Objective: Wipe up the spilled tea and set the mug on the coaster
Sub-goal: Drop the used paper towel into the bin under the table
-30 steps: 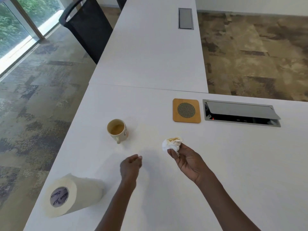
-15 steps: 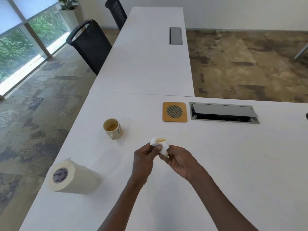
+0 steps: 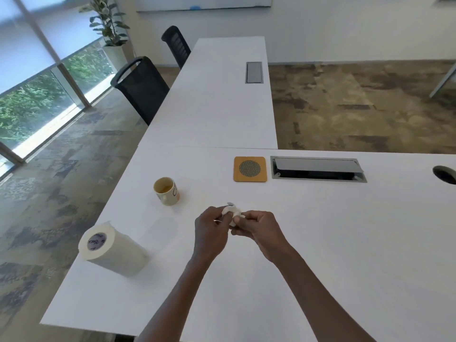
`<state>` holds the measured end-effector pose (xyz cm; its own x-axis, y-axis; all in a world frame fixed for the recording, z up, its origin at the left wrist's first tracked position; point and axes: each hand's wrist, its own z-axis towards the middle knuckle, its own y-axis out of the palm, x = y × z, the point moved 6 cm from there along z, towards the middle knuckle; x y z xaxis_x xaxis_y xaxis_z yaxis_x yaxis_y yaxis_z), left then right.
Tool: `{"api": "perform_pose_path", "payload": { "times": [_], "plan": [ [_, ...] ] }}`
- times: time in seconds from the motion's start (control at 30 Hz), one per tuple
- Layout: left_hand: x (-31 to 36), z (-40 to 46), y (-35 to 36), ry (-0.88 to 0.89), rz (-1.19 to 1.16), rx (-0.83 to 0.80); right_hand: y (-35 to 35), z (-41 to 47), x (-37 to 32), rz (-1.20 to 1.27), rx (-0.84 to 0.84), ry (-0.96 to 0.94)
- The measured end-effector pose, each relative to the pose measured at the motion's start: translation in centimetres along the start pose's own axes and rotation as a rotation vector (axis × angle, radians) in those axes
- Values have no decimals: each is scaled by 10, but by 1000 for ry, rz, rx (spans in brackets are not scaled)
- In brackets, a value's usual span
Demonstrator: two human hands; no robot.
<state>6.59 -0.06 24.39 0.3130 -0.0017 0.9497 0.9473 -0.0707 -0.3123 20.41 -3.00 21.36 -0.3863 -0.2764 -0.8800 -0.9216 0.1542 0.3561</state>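
Observation:
A cream mug [image 3: 166,191] with a little tea inside stands upright on the white table [image 3: 345,243], left of centre. The square wooden coaster [image 3: 250,169] with a dark round mesh lies farther back and to the right, apart from the mug. A crumpled white paper wad [image 3: 231,211] is pinched between my left hand [image 3: 211,232] and my right hand [image 3: 257,229], just above the table in front of the mug. No wet patch is clear on the table top.
A paper towel roll [image 3: 111,248] lies on its side near the table's left edge. A cable box [image 3: 317,169] with its lid raised sits right of the coaster, and a round grommet hole [image 3: 445,174] lies further right. Two black chairs [image 3: 142,87] stand along the far table.
My left hand came over to join the right hand on the paper wad, which is now squeezed smaller between both. The camera tilted up, showing more of the room.

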Motion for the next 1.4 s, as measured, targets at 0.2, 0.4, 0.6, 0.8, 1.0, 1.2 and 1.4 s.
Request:
{"api": "perform_pose_path", "payload": {
  "times": [0.2,0.4,0.6,0.8,1.0,1.2,1.4],
  "plan": [
    [12,-18,10,400,466,-267,-11,-8,-1,48,53,74],
    [17,-27,8,551,691,-135,-2,-9,-4,109,-41,123],
    [16,-31,-3,494,617,-61,6,-12,-2,14,-88,102],
    [7,-43,-37,354,383,62,22,-11,1,-196,-10,57],
    [-17,-69,-89,281,361,94,57,-19,19,-426,91,27],
    [-61,-115,-178,181,423,225,117,-47,53,-667,71,-49],
    [-130,-166,-278,-74,449,310,195,-79,115,-931,-125,-100]
  ]
}}
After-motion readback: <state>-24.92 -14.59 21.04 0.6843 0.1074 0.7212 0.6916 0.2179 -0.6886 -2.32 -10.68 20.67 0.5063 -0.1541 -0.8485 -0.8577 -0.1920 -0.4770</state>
